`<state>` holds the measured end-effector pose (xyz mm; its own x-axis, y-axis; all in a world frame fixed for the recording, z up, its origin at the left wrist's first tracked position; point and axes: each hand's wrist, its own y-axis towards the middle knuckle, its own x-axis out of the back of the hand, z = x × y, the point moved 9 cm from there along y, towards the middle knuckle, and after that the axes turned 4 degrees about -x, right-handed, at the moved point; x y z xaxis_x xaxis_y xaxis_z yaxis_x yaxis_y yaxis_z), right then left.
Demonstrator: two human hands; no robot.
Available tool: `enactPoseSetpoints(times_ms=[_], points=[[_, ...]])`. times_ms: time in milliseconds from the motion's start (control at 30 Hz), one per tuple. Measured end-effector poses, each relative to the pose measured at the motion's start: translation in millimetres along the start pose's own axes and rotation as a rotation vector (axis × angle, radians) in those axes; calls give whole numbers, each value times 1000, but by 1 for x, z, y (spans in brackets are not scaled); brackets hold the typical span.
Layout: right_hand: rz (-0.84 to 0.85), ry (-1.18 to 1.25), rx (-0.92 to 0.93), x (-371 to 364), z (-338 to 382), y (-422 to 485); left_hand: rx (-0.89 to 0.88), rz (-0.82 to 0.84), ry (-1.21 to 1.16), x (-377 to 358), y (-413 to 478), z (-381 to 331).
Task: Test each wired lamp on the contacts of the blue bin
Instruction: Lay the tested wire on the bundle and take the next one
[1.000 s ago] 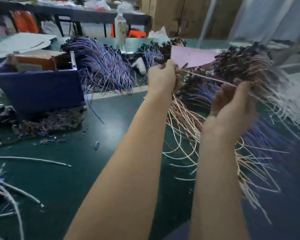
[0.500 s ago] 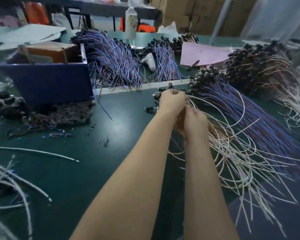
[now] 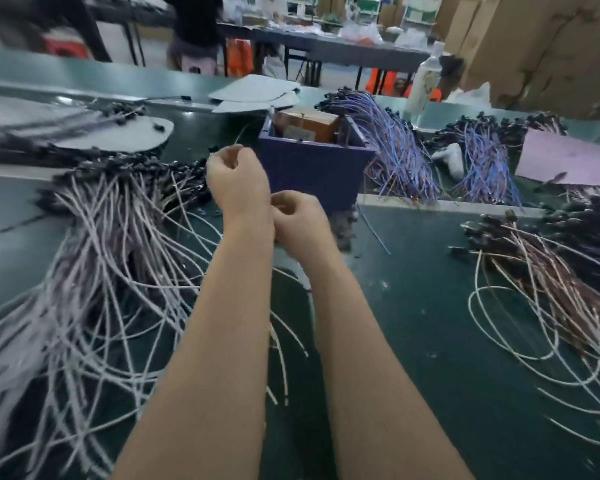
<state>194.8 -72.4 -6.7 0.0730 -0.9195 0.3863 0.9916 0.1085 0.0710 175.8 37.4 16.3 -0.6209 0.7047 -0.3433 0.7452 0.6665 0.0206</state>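
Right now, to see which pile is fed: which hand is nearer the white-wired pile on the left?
Left. The left hand is at the right edge of the white-wired pile; the right hand is further right, past the left wrist.

On my feed I am looking at two bare arms coming in from the bottom edge. The left forearm (image 3: 219,341) and the right forearm (image 3: 361,358) are showing uncovered along their whole visible length, each narrowing toward the wrist. The left hand (image 3: 238,181) and the right hand (image 3: 298,220) are showing bare as well, with rounded knuckles. Motion blur is softening the fingers, so I am making out nothing finer there.
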Motion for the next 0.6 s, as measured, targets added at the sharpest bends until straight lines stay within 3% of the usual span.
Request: enactPoseSetpoints(times_ms=[133, 233, 300, 400, 600], points=[[200, -187, 69, -79, 27, 9, 85, -205, 35, 65, 35, -5], [309, -166, -90, -119, 21, 16, 108, -282, 20, 90, 49, -7], [343, -283, -205, -135, 11, 19, 130, -320, -30, 98, 53, -6], [254, -439, -172, -138, 14, 28, 170, -333, -73, 101, 56, -4], [-27, 295, -109, -100, 21, 42, 114, -319, -38, 101, 63, -3]])
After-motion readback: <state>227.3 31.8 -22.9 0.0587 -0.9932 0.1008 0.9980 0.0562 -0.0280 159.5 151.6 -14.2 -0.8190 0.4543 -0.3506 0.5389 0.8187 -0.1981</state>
